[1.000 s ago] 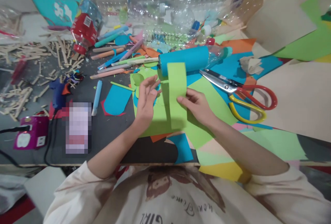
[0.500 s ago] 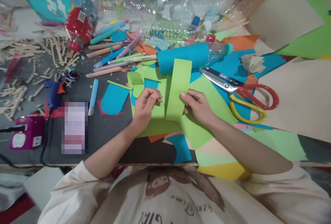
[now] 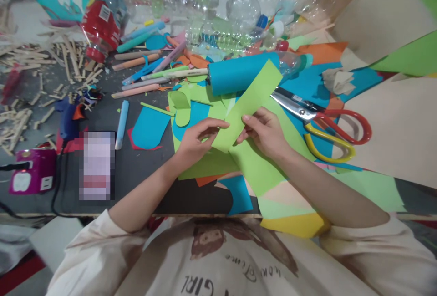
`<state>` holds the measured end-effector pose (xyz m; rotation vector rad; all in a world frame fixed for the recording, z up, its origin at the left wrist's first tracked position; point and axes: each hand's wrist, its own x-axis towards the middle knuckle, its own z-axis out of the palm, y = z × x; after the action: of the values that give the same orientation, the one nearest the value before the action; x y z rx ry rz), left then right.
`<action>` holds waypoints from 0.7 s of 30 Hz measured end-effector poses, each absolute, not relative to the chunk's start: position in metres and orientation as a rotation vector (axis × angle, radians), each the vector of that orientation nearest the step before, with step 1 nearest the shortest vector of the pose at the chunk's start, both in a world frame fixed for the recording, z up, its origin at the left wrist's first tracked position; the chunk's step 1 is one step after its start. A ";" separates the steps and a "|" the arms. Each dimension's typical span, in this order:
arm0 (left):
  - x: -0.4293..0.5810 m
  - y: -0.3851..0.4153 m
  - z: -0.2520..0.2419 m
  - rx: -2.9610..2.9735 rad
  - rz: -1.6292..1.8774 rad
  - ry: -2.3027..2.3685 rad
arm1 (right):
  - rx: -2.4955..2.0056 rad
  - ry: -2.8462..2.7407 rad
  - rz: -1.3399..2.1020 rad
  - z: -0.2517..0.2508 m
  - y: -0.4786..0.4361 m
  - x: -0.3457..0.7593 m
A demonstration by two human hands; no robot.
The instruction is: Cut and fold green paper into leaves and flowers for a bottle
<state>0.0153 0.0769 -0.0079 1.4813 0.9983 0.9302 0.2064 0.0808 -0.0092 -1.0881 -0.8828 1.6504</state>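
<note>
the right hand (image 3: 264,130) is gripping a green strip (image 3: 255,95) btwn thumb & fingers, thumb lying on top, nr the strip's middle. the strip is slanting away to the right above the bench (image 3: 138,168), its far end overlapping a blue-wrapped bottle (image 3: 234,76) in view; can't tell if they're touching. the left hand (image 3: 194,143) is curling at the strip's near end, fingertips reaching its edge; can't tell if it's pinching or just touching. green sheets (image 3: 269,168) are lying under both hands. the bottle is resting on its side, clear neck & teal cap pointing right. scissors w/ 1 red & 1 yellow handle (image 3: 303,113) are lying just right of the right hand, on the papers. left of the left hand, a blue cutout (image 3: 150,127) is lying on red paper, w/ a light-blue marker (image 3: 122,124) nearby, then a phone (image 3: 97,164) w/ its screen blurred out & a glue gun (image 3: 68,123). more markers (image 3: 138,62) are lying in a loose pile left of the bottle.
</note>
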 end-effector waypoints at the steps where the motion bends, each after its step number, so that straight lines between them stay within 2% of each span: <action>1: 0.015 0.077 -0.008 1.453 0.921 0.977 | -1.096 -0.895 1.653 -0.009 0.081 0.206; 21: 0.015 0.077 0.003 1.327 0.930 1.155 | -1.101 -1.205 1.720 -0.004 0.072 0.210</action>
<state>0.0153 0.0768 0.0030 1.3272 1.1549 0.9303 0.2095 0.0716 -0.0045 -1.1006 -1.2054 1.7204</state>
